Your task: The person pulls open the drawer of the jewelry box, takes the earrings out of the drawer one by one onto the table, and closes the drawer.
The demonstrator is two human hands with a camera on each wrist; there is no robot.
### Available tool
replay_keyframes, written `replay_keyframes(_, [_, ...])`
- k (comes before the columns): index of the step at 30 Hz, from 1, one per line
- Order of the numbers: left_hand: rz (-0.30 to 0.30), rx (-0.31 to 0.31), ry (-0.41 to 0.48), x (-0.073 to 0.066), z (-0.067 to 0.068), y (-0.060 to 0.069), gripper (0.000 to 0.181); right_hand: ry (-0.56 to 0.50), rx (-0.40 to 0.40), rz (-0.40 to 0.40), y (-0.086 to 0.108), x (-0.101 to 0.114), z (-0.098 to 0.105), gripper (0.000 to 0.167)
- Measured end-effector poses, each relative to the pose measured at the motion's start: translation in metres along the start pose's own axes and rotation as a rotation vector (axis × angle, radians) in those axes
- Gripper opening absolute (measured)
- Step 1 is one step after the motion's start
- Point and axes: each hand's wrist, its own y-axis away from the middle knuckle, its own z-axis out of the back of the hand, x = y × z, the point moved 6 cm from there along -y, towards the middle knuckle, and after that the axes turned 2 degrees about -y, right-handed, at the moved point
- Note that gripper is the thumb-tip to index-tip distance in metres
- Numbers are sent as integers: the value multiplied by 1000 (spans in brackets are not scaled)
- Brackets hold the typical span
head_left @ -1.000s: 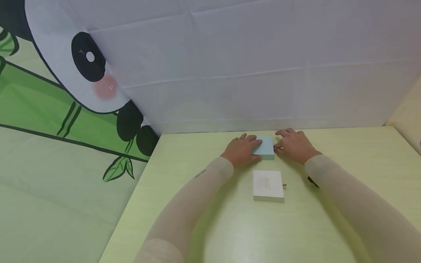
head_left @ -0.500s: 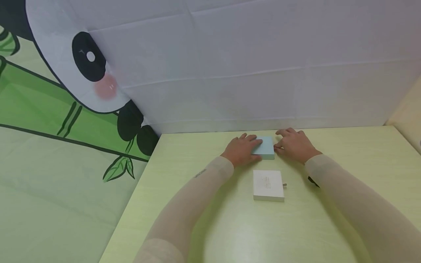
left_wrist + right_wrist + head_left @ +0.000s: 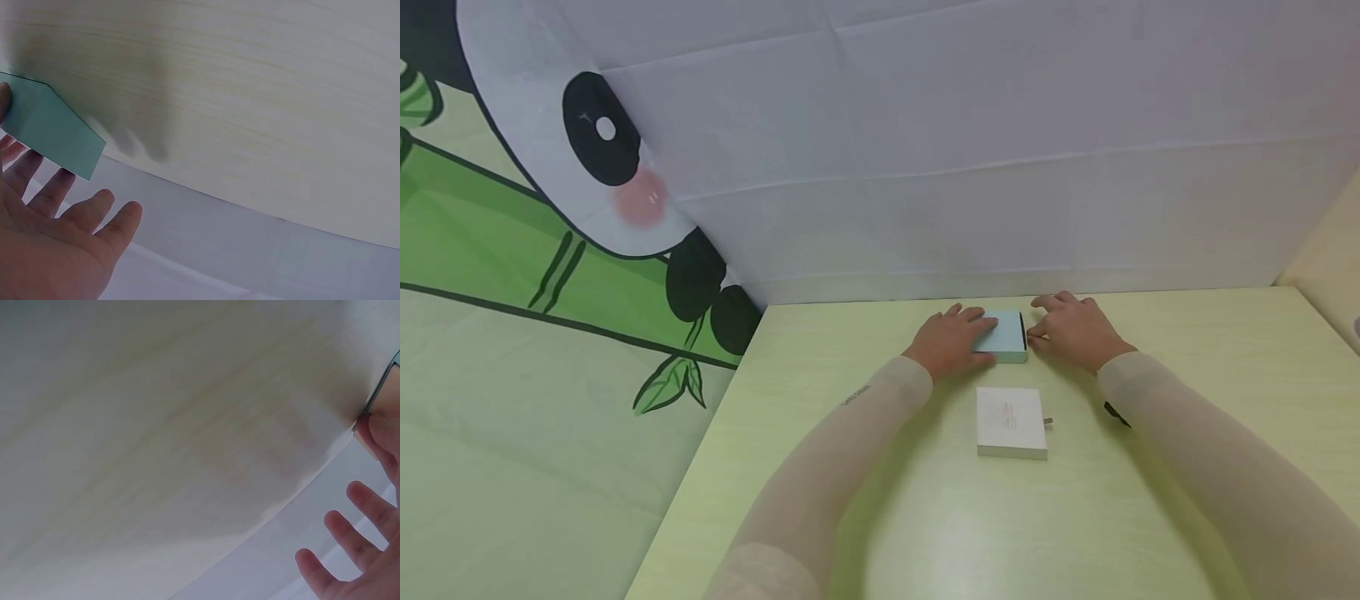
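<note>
A light blue box (image 3: 1006, 333) lies flat near the table's far edge. Across its left part lies my left hand (image 3: 951, 342), thumb at the near side and fingers over the top; the left wrist view has the box (image 3: 53, 125) between the thumb and fingers of that hand (image 3: 59, 250). At the box's right end, my right hand (image 3: 1075, 333) pinches the edge with thumb and index finger. The right wrist view puts those fingertips of the hand (image 3: 369, 550) on a pale inner part (image 3: 389, 394) beside a dark edge; the other fingers are spread.
Nearer on the table (image 3: 925, 517) lies a white box (image 3: 1011, 422) with small print and a short tab on its right side. A white cloth (image 3: 925, 225) hangs behind the far edge, and a cartoon-printed cloth (image 3: 490, 225) is at the left.
A dark strip now shows along the blue box's right end. My right hand has shifted very slightly to the right; the left hand stays in place on the box.
</note>
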Motion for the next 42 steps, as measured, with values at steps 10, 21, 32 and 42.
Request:
replay_keyframes(10, [9,-2,1,-1,1,-3,77,5,7,1,-2,-3,1,21])
replay_keyframes(21, [20,3,-1,-1,3,-5,77,1,4,11,-4,-8,1,22])
replay_keyframes(32, [26,3,-5,-1,3,-7,77,-7,8,16,-4,-10,3,24])
replay_keyframes(42, [28,7,0,1,-1,-11,78,-13,13,14,-6,-13,0,25])
